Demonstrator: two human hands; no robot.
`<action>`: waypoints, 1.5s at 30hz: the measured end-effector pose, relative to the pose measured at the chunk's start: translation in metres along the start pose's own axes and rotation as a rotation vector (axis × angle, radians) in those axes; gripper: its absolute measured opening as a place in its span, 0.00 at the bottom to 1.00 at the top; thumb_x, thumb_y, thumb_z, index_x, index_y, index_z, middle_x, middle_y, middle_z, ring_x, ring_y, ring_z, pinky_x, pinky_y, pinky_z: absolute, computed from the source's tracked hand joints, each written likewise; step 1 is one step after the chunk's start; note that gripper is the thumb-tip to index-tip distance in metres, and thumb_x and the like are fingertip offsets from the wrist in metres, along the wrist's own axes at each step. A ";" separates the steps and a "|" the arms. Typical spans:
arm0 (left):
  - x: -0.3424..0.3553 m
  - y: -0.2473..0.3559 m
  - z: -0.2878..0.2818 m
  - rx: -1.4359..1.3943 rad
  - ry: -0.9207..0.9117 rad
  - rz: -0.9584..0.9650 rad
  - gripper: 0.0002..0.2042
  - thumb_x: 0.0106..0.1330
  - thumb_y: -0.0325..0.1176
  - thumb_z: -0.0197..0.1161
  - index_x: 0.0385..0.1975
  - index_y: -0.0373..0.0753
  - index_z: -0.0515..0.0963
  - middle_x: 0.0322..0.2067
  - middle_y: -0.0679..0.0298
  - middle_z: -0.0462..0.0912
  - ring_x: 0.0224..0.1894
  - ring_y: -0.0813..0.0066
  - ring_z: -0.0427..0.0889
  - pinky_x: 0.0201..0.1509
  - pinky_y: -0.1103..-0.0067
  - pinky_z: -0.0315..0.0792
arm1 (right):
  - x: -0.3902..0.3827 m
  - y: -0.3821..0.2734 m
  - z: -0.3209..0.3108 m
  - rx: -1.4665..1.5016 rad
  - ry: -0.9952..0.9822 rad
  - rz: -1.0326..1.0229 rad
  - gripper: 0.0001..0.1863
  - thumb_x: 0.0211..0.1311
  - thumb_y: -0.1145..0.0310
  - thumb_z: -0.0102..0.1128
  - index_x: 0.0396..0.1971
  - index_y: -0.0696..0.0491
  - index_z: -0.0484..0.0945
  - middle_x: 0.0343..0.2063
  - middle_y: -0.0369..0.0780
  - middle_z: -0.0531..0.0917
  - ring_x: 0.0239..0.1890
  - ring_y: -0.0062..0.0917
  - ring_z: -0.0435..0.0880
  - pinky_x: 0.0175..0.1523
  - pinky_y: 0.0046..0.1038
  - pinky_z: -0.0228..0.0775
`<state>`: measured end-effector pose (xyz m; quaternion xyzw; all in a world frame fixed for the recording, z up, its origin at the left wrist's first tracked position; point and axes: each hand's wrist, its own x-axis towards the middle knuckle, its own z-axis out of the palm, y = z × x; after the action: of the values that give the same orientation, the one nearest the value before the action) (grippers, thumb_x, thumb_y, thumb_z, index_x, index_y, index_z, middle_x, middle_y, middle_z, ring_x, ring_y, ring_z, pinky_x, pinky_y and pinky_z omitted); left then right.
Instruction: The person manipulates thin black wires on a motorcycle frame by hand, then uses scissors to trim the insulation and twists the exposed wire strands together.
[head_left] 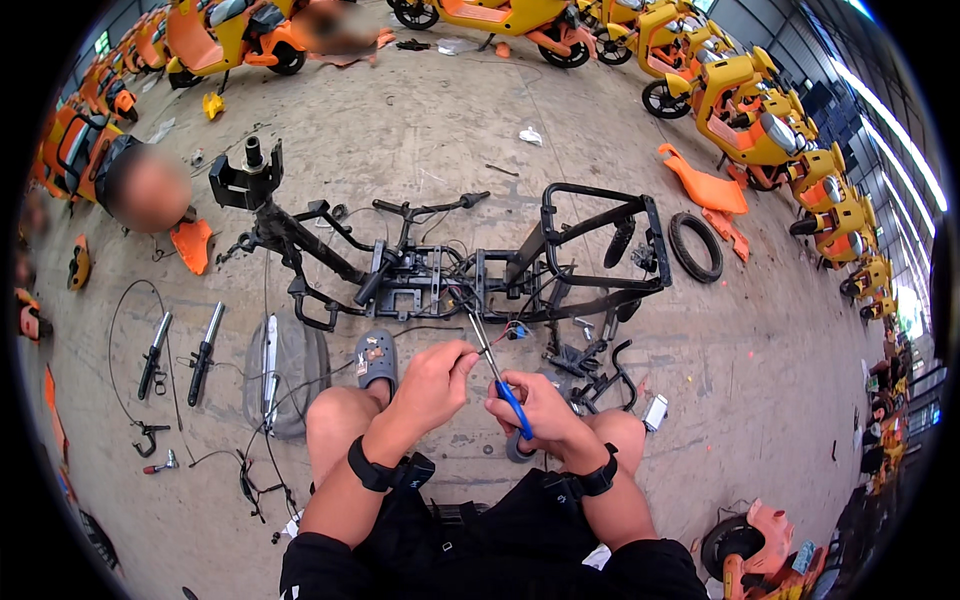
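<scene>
Scissors in play, right in the middle, just above the knees, and the right hand has them, fingers wrapped around the blue handles, blades pointing far and slightly left! Over on the left, the left hand is pinched up, thumb against forefinger, right beside the blades; what sits between them is too small to tell. A blue connector lies just right of the blades, and beyond stretches the black frame on the floor. Two rods lie left, a tyre right, yellow scooters lining the far side
</scene>
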<state>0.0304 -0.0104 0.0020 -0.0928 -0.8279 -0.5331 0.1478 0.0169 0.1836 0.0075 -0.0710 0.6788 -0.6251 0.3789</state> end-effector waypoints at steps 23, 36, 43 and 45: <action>0.000 0.005 -0.005 -0.042 -0.024 -0.093 0.03 0.65 0.24 0.59 0.34 0.31 0.76 0.25 0.50 0.79 0.27 0.50 0.78 0.31 0.67 0.71 | -0.003 -0.005 0.010 -0.411 0.308 -0.095 0.14 0.52 0.62 0.67 0.32 0.58 0.82 0.09 0.36 0.75 0.11 0.18 0.69 0.21 0.25 0.60; 0.001 0.002 -0.003 0.003 -0.023 -0.073 0.03 0.63 0.22 0.59 0.35 0.32 0.77 0.26 0.53 0.77 0.31 0.54 0.75 0.35 0.67 0.69 | 0.009 0.005 0.013 -0.590 0.382 -0.231 0.31 0.47 0.53 0.76 0.44 0.57 0.73 0.18 0.36 0.73 0.22 0.20 0.71 0.29 0.27 0.65; 0.002 0.003 -0.001 0.042 -0.057 -0.006 0.04 0.63 0.21 0.60 0.35 0.31 0.78 0.27 0.56 0.78 0.28 0.64 0.80 0.31 0.74 0.72 | 0.009 0.007 0.012 -0.461 0.365 -0.207 0.31 0.49 0.53 0.75 0.45 0.57 0.71 0.18 0.34 0.70 0.22 0.20 0.68 0.29 0.25 0.63; 0.002 0.002 0.000 0.040 -0.071 0.010 0.04 0.62 0.21 0.61 0.36 0.31 0.79 0.27 0.56 0.79 0.28 0.65 0.81 0.32 0.75 0.73 | 0.008 0.006 0.012 -0.432 0.353 -0.204 0.30 0.50 0.53 0.74 0.44 0.57 0.71 0.19 0.35 0.71 0.22 0.20 0.68 0.29 0.26 0.63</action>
<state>0.0295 -0.0099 0.0048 -0.1126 -0.8427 -0.5120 0.1228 0.0209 0.1704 -0.0005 -0.1081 0.8408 -0.5036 0.1665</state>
